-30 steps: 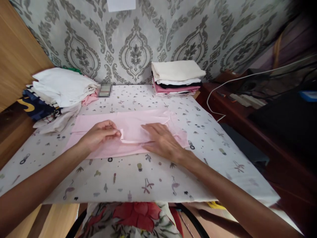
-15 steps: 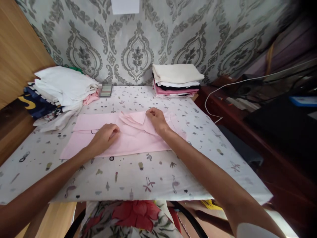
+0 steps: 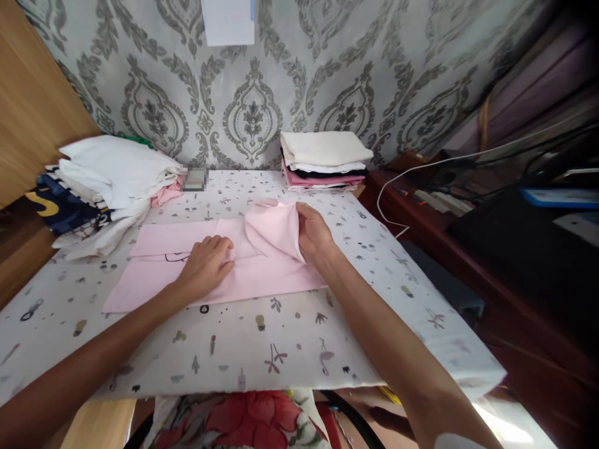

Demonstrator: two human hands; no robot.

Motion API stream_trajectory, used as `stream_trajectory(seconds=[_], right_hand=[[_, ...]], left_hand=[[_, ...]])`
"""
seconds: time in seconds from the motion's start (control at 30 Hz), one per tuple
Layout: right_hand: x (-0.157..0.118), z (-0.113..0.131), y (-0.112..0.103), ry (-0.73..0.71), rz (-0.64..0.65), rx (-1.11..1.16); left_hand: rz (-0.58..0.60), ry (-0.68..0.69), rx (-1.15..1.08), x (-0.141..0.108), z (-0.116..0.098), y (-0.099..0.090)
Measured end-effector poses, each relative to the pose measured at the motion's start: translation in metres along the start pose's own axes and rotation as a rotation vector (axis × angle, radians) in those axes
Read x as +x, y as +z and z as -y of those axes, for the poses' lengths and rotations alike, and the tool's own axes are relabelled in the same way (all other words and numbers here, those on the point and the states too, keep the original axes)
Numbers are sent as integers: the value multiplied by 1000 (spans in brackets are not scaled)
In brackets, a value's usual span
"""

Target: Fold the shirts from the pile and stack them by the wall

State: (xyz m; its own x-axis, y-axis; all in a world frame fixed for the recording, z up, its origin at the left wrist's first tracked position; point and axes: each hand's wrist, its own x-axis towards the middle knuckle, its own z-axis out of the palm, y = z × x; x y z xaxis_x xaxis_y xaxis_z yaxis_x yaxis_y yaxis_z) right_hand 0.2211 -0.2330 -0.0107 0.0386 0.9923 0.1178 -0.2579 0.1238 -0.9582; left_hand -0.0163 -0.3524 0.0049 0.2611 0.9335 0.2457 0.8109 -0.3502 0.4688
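A pale pink shirt (image 3: 154, 280), partly folded, lies across the table with a bit of black line print showing near its left part. My left hand (image 3: 208, 265) rests on the middle of the cloth, its fingers loosely stretched and the thumb apart. Gripped in my right hand (image 3: 313, 234) is a raised flap of the same shirt, at the right end. That flap stands up off the table and folds over toward the middle. Part of the shirt's right end is hidden behind my right hand and wrist.
A loose heap of clothes (image 3: 116, 174) sits at the back left beside a blurred small item (image 3: 195, 178). At the back right stands a neat stack of folded clothes (image 3: 325, 149). A white cable (image 3: 421, 166) runs over the dark red furniture (image 3: 524, 312) on the right.
My right hand has lifted the shirt's right flap higher and turned it. My left hand has loosened from a curl and spread on the cloth. The view has tilted slightly.
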Motion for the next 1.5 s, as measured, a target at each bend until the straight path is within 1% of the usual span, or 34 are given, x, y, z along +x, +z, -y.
stream_trajectory(seconds=[0.03,0.07,0.13,0.17,0.2,0.23,0.3,0.33,0.4,0.43,0.47,0.5,0.53,0.57,0.63,0.7,0.8,0.87,0.97,1.07,1.13,1.2,1.37,1.5], right_hand=[[0,0,0,-6,2,-10],[0,1,0,-6,-1,-10],[-1,4,3,8,-10,12],[-3,7,6,15,-9,23],[-7,10,9,19,0,30],[-12,14,13,18,20,28],[-30,23,20,1,109,-14],[-42,27,24,-14,196,-67],[-71,36,29,-60,442,-239],[-85,40,29,-95,573,-354],[-98,43,27,-141,665,-476],[-108,45,23,-194,715,-593],[-115,46,16,-249,715,-695],[-119,46,7,-298,677,-782],[-119,44,-17,-369,565,-923],[-113,42,-45,-423,484,-1059],[-107,41,-80,-481,450,-1257],[-106,40,-93,-475,441,-1315],[-107,33,-99,-468,351,-1289],[-106,24,-98,-494,236,-1267],[-105,20,-99,-507,194,-1272],[-104,18,-101,-508,170,-1275],[-102,17,-103,-493,137,-1261],[-101,18,-101,-458,116,-1224]], left_hand=[[-25,64,46,-2,-3,3],[-9,131,69,-4,-6,5],[113,222,33,-8,-13,9],[178,230,-18,-8,-16,9],[223,208,-88,-8,-18,9],[243,156,-181,-7,-19,8],[227,-31,-457,-4,-17,3],[211,-155,-640,-2,-14,-1],[181,-415,-1017,1,-7,-9],[168,-521,-1173,1,-3,-12],[159,-602,-1285,0,1,-16],[156,-659,-1350,-1,4,-19],[159,-694,-1374,-4,6,-21],[168,-708,-1369,-6,7,-24],[202,-692,-1310,-12,7,-27],[221,-658,-1231,-16,4,-29],[213,-665,-1103,-17,-3,-31],[208,-687,-1037,-15,-7,-32],[194,-731,-994,-11,-9,-35],[190,-777,-943,-12,-5,-38],[196,-789,-914,-16,-1,-38],[212,-788,-926,-19,0,-37],[263,-818,-1012,-26,-6,-34],[369,-776,-992,-31,3,-30]])
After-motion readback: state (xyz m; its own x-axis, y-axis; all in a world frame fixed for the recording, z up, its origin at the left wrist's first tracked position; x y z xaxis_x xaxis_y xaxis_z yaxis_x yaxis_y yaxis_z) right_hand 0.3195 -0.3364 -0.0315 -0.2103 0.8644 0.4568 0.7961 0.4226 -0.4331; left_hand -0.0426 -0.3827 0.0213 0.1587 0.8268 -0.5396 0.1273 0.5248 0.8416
